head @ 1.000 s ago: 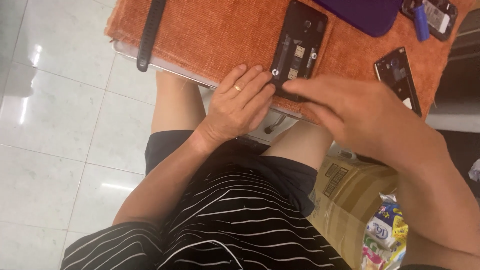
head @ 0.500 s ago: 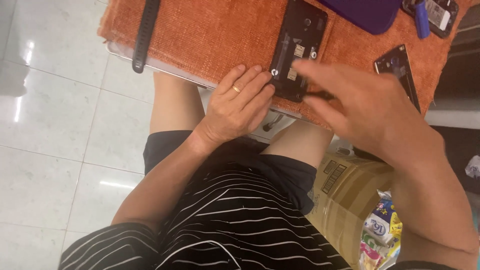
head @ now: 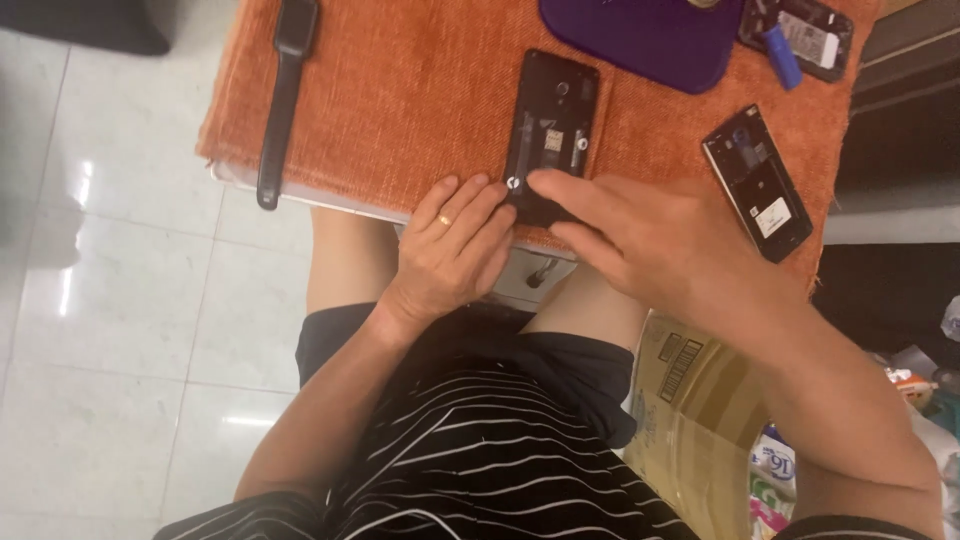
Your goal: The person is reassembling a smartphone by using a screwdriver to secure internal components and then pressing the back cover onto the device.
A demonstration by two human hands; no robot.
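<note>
A black phone with its back cover off point(head: 552, 125) lies on an orange cloth point(head: 400, 100) at the table's near edge. My left hand point(head: 455, 250), a ring on one finger, rests flat at the phone's near-left corner with the fingertips touching it. From the right, my right hand point(head: 640, 235) reaches in, its fingers pressed on the phone's near end. Neither hand has lifted the phone.
A black wristband point(head: 282, 95) lies at the cloth's left side. A second opened phone point(head: 757, 183) sits to the right, a third point(head: 800, 32) at the far right with a blue piece on it. A purple pad point(head: 650, 35) is behind. A cardboard box point(head: 700, 410) stands by my right leg.
My right hand's fingers slid along the phone's near end and now press its near-left corner. The view has shifted, showing more of the table. My left hand stayed put.
</note>
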